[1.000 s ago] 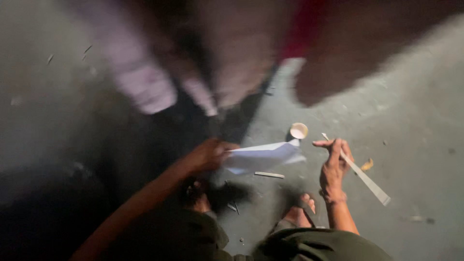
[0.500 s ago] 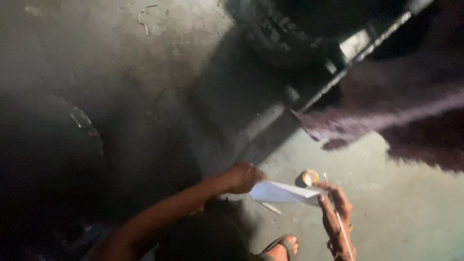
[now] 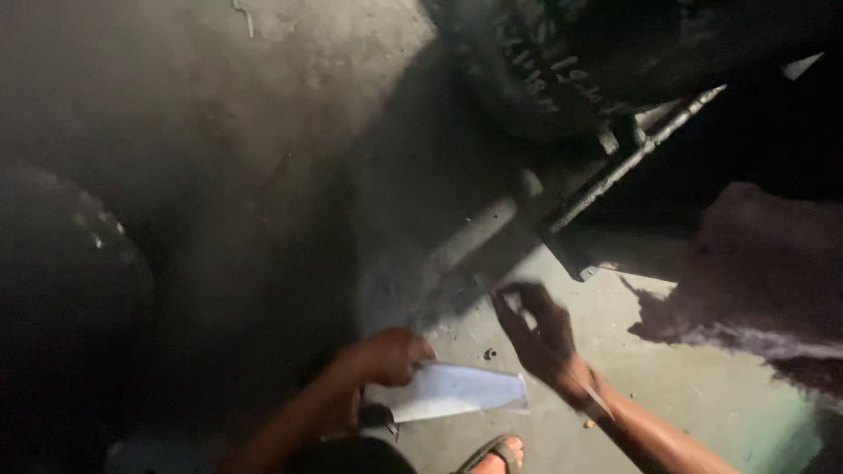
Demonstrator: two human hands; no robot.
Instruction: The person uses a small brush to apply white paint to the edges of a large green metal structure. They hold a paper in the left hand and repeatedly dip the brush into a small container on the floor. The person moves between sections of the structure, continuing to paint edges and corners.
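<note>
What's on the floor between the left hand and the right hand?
In the head view, the pale sheet held by the left hand reaches toward the right hand. Above it lies one small dark bit on the concrete floor.

Pale bluish-white sheet point(image 3: 452, 392), plain, no pattern. Grey concrete floor point(image 3: 263, 105), mottled, turning greenish at lower right. Black tyre point(image 3: 544, 61) with raised grey lettering. Dark metal rod point(image 3: 632, 158), dull grey highlights. Brown sandal strap point(image 3: 492, 452).
</note>
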